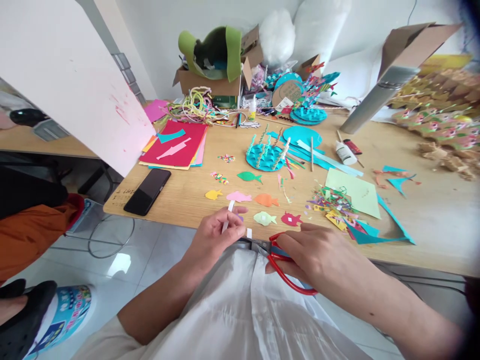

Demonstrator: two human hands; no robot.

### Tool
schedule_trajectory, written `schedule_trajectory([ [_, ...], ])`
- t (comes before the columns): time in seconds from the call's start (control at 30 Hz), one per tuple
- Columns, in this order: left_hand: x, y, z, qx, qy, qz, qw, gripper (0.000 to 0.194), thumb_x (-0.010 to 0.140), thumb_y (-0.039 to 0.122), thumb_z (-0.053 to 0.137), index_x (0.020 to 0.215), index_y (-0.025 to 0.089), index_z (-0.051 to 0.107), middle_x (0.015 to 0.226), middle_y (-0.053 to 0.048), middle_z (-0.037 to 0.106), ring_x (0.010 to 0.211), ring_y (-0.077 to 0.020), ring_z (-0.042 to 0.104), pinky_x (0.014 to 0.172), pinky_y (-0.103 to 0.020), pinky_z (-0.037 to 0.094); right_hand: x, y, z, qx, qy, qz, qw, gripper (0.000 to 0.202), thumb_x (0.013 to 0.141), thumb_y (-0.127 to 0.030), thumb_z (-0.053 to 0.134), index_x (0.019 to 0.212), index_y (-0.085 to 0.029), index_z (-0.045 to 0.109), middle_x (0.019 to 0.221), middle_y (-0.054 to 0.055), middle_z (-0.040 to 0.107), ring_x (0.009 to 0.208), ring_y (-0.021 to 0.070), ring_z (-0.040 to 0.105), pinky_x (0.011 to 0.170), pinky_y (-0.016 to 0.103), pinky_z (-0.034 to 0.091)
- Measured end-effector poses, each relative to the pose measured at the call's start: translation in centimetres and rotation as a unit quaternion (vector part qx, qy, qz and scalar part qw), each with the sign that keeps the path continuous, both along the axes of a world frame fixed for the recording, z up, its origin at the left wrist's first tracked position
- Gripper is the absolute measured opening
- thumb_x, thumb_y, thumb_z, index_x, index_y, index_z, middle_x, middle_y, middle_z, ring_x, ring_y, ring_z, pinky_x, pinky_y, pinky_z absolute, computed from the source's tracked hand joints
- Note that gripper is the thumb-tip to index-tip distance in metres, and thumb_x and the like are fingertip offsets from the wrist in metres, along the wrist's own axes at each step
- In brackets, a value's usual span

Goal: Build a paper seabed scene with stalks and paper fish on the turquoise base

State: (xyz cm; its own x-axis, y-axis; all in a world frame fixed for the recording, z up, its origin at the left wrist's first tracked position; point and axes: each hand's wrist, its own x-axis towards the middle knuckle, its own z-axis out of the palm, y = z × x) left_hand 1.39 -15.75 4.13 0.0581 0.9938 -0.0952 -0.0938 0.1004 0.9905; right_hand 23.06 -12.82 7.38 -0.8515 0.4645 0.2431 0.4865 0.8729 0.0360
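My left hand (216, 231) pinches a narrow white strip (231, 206) at the table's front edge. In my right hand (313, 247) are red-handled scissors (277, 257), their blades pointing left toward my left fingertips. A small white square (249, 233) shows beside my left thumb. Just beyond lie paper fish: a light green fish (259, 218) and a red fish (289, 219), each bearing a white square, plus a pink fish (239, 197), an orange fish (267, 200), a yellow fish (213, 194) and a green fish (249, 176). Something purple is partly hidden behind my left fingers.
A blue round base with upright twisted sticks (265, 155) stands mid-table. A black phone (147, 192) and stacked coloured paper (176, 150) lie left. Paper scraps (333, 202), a light green sheet (356, 192) and a glue bottle (345, 153) lie right. A person's leg (33, 240) is far left.
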Motion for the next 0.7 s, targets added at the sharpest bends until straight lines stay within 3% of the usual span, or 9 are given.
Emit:
schedule_trajectory([
  [0.1, 0.2, 0.1, 0.1, -0.002, 0.049, -0.012, 0.999, 0.012, 0.076, 0.024, 0.067, 0.067, 0.018, 0.062, 0.113, -0.008, 0.068, 0.12, -0.0259, 0.056, 0.094, -0.034, 0.039, -0.2, -0.1, 0.0, 0.011, -0.005, 0.015, 1.0, 0.039, 0.098, -0.035, 0.044, 0.065, -0.018, 0.055, 0.053, 0.0, 0.054, 0.043, 0.0142, 0.046, 0.052, 0.033, 0.026],
  [0.2, 0.3, 0.0, 0.3, 0.003, 0.087, -0.022, 0.996, 0.013, 0.076, 0.022, 0.067, 0.065, 0.018, 0.061, 0.109, -0.009, 0.068, 0.121, -0.0273, 0.055, 0.094, -0.035, 0.039, -0.3, -0.2, 0.0, 0.01, -0.008, 0.022, 1.0, 0.038, 0.098, -0.032, 0.045, 0.064, -0.019, 0.055, 0.054, 0.001, 0.055, 0.043, 0.0134, 0.044, 0.052, 0.033, 0.024],
  [0.33, 0.4, 0.0, 0.3, 0.023, 0.085, -0.002, 0.996, 0.013, 0.076, 0.02, 0.066, 0.065, 0.018, 0.061, 0.118, -0.01, 0.065, 0.119, -0.0265, 0.057, 0.091, -0.034, 0.042, -0.3, -0.2, -0.4, -0.01, -0.018, 0.009, 1.0, 0.035, 0.096, -0.035, 0.049, 0.066, -0.018, 0.055, 0.056, 0.001, 0.057, 0.044, 0.0139, 0.047, 0.052, 0.033, 0.026],
  [0.43, 0.4, 0.1, 0.1, 0.058, 0.071, 0.059, 0.994, 0.012, 0.079, 0.024, 0.066, 0.069, 0.019, 0.062, 0.117, -0.01, 0.066, 0.121, -0.0258, 0.055, 0.093, -0.034, 0.044, -0.1, 0.0, -1.1, -0.075, -0.026, -0.012, 0.997, 0.033, 0.091, -0.042, 0.057, 0.069, -0.018, 0.057, 0.057, 0.002, 0.059, 0.047, 0.0145, 0.051, 0.053, 0.032, 0.027],
  [0.5, 0.3, 0.2, -0.2, 0.077, 0.059, 0.101, 0.99, 0.011, 0.08, 0.026, 0.067, 0.071, 0.019, 0.064, 0.117, -0.009, 0.066, 0.123, -0.0252, 0.054, 0.095, -0.034, 0.043, 0.1, 0.3, -1.6, -0.167, -0.013, -0.038, 0.985, 0.033, 0.086, -0.046, 0.063, 0.069, -0.019, 0.056, 0.058, 0.001, 0.06, 0.049, 0.0138, 0.052, 0.051, 0.03, 0.028],
  [0.6, 0.4, 0.2, -0.7, 0.085, 0.034, 0.117, 0.989, 0.009, 0.08, 0.027, 0.07, 0.074, 0.02, 0.067, 0.118, -0.007, 0.066, 0.121, -0.0241, 0.055, 0.095, -0.033, 0.044, -0.3, 0.8, -2.1, -0.322, 0.103, -0.125, 0.933, 0.031, 0.084, -0.046, 0.065, 0.072, -0.02, 0.054, 0.06, -0.001, 0.059, 0.052, 0.0114, 0.051, 0.049, 0.025, 0.032],
  [0.7, 0.6, 0.1, -0.9, 0.078, 0.026, 0.097, 0.992, 0.009, 0.08, 0.027, 0.071, 0.076, 0.02, 0.067, 0.119, -0.006, 0.064, 0.116, -0.0225, 0.057, 0.089, -0.031, 0.047, -1.6, 1.0, -2.2, -0.411, 0.31, -0.19, 0.836, 0.026, 0.084, -0.043, 0.065, 0.079, -0.02, 0.054, 0.072, 0.001, 0.063, 0.063, 0.0123, 0.057, 0.057, 0.024, 0.043],
])
